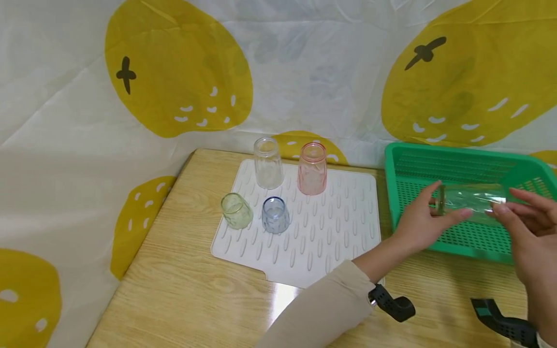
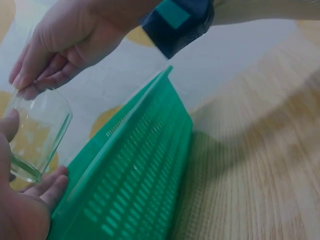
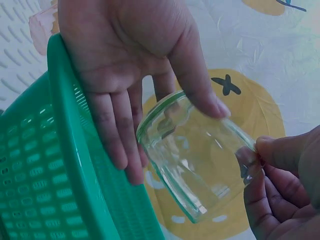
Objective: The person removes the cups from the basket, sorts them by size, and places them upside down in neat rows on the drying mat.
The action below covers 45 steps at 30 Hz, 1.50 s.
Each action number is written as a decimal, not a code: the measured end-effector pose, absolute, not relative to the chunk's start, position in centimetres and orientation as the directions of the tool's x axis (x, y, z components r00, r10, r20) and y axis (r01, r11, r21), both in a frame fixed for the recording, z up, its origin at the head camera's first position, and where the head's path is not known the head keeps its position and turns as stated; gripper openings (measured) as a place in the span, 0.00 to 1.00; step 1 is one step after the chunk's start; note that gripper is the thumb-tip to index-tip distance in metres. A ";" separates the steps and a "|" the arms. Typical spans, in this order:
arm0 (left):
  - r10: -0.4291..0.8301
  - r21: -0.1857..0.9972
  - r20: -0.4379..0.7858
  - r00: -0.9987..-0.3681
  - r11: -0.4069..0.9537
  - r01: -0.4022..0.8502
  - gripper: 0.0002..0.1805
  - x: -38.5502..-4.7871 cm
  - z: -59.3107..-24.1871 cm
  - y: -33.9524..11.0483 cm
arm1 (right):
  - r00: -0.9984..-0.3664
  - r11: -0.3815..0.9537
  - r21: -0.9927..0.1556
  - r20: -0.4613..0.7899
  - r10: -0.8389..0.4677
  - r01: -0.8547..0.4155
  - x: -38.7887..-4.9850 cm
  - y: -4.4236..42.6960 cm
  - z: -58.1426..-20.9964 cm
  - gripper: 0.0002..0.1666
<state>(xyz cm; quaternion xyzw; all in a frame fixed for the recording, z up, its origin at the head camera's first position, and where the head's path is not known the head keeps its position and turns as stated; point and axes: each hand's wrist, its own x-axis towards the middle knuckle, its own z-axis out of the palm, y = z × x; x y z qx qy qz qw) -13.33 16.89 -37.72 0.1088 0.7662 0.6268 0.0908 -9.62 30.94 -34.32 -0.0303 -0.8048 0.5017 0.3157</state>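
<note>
Above the green basket [image 1: 452, 251] a clear, greenish-tinted drinking glass [image 1: 474, 197] lies on its side between both hands. My left hand [image 1: 419, 217] holds its left end, with the thumb along the near side; in the right wrist view the left hand's [image 3: 130, 50] other fingers point down beside the basket wall. My right hand [image 1: 533, 227] pinches the opposite end between thumb and fingers, as the right wrist view shows of the glass [image 3: 200, 160] and right hand [image 3: 285, 185]. Part of the right hand is cut off in the head view.
A white ribbed drying mat [image 1: 348, 217] lies left of the basket. Upside down on it stand a tall clear glass [image 1: 268, 166], a tall pink glass [image 1: 312, 174] and a short blue glass [image 1: 275, 217]. A short green glass [image 1: 237, 212] tilts at its left edge. A fruit-patterned cloth [image 1: 313, 72] hangs behind.
</note>
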 end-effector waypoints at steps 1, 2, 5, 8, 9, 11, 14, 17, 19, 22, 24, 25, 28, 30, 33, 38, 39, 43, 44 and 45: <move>0.283 0.983 0.010 -0.959 0.175 0.062 0.37 -13.4 -37.8 16.8 | -0.798 0.507 -0.820 0.481 0.362 -0.264 -9.5 30.9 -34.4 0.21; 0.287 0.985 0.023 -0.958 0.157 0.071 0.36 -13.4 -37.8 16.6 | -0.798 0.519 -0.813 0.487 0.355 -0.265 -9.4 31.0 -34.5 0.21; 0.285 0.990 0.044 -0.957 0.117 0.080 0.34 -13.4 -37.8 16.3 | -0.798 0.518 -0.798 0.514 0.316 -0.308 -9.2 31.2 -34.8 0.20; 0.275 0.993 0.048 -0.960 0.091 0.075 0.33 -13.3 -37.7 16.1 | -0.785 0.488 -0.775 0.565 0.254 -0.400 -9.2 31.4 -35.0 0.19; 0.272 0.994 0.045 -0.961 0.080 0.069 0.33 -13.3 -37.6 16.1 | -0.780 0.452 -0.775 0.581 0.233 -0.442 -9.2 31.5 -35.1 0.19; 0.263 0.996 0.040 -0.964 0.061 0.058 0.33 -13.2 -37.4 15.9 | -0.765 0.394 -0.763 0.614 0.192 -0.513 -9.2 31.6 -35.1 0.19; 0.259 0.998 0.039 -0.965 0.027 0.048 0.32 -13.2 -37.1 15.4 | -0.752 0.365 -0.743 0.642 0.153 -0.561 -9.1 31.3 -34.9 0.19; 0.254 0.999 0.042 -0.966 -0.006 0.042 0.32 -13.1 -36.8 14.6 | -0.757 0.389 -0.740 0.637 0.146 -0.548 -8.9 30.7 -34.5 0.19; 0.252 0.999 0.047 -0.967 -0.028 0.042 0.31 -12.9 -36.8 14.0 | -0.774 0.436 -0.744 0.615 0.152 -0.506 -8.7 30.2 -34.3 0.20; 0.244 0.997 0.062 -0.968 -0.050 0.052 0.31 -12.6 -36.8 13.1 | -0.777 0.443 -0.733 0.618 0.116 -0.516 -8.4 29.5 -34.0 0.20; 0.245 0.996 0.076 -0.966 -0.059 0.064 0.31 -12.3 -36.9 12.5 | -0.767 0.476 -0.699 0.637 0.075 -0.534 -8.2 28.9 -33.8 0.19; 0.249 0.995 0.080 -0.965 -0.069 0.065 0.31 -12.1 -37.0 12.2 | -0.757 0.474 -0.681 0.651 0.046 -0.558 -8.0 28.6 -33.7 0.18; 0.257 0.993 0.100 -0.961 -0.088 0.080 0.31 -11.7 -37.2 11.2 | -0.740 0.508 -0.636 0.673 -0.005 -0.581 -7.5 27.8 -33.4 0.17; 0.267 0.989 0.117 -0.957 -0.115 0.089 0.31 -11.5 -37.4 10.5 | -0.744 0.522 -0.623 0.668 -0.031 -0.582 -7.3 27.3 -33.1 0.18; 0.272 0.979 0.146 -0.951 -0.178 0.099 0.30 -11.3 -37.7 9.5 | -0.744 0.574 -0.584 0.665 -0.066 -0.573 -7.1 26.7 -32.9 0.19; 0.250 0.950 0.189 -0.950 -0.293 0.112 0.30 -10.9 -38.5 8.0 | -0.723 0.706 -0.437 0.673 -0.154 -0.557 -7.1 25.9 -33.1 0.20; 0.242 0.945 0.194 -0.951 -0.307 0.115 0.30 -10.8 -38.7 7.8 | -0.722 0.725 -0.408 0.670 -0.175 -0.554 -7.1 25.8 -33.1 0.21; 0.214 0.931 0.200 -0.956 -0.346 0.117 0.29 -10.4 -39.0 6.7 | -0.693 0.736 -0.337 0.680 -0.241 -0.587 -7.3 25.0 -33.5 0.30; 0.204 0.929 0.199 -0.959 -0.351 0.118 0.30 -10.3 -39.2 6.4 | -0.686 0.733 -0.325 0.681 -0.258 -0.598 -7.3 24.7 -33.6 0.33; 0.194 0.927 0.197 -0.961 -0.356 0.118 0.30 -10.2 -39.4 6.0 | -0.677 0.728 -0.314 0.685 -0.271 -0.609 -7.4 24.4 -33.7 0.34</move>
